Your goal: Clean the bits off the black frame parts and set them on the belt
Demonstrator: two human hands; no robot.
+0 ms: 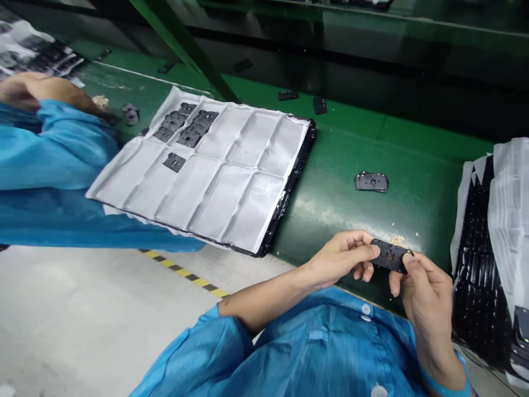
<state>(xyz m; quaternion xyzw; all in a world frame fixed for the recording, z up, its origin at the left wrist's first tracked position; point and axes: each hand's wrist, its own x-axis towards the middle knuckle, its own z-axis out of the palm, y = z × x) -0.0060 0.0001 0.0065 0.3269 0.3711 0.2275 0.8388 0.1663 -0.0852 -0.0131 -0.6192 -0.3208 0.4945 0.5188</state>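
Observation:
Between my two hands is a small black plastic part, held over the front edge of the green bench. My left hand pinches its left end, thumb on top. At the other end, my right hand grips it the same way. A small gold-coloured piece shows in the middle of the part. Just behind it lies a pile of tiny gold pieces. Farther back on the bench rests a short stack of similar black parts.
A black tray lined with white sheet lies left of my hands, several black parts in its far-left pockets. Stacked black trays stand at the right. A co-worker's blue sleeve is at the left. Loose black parts lie along the bench's back.

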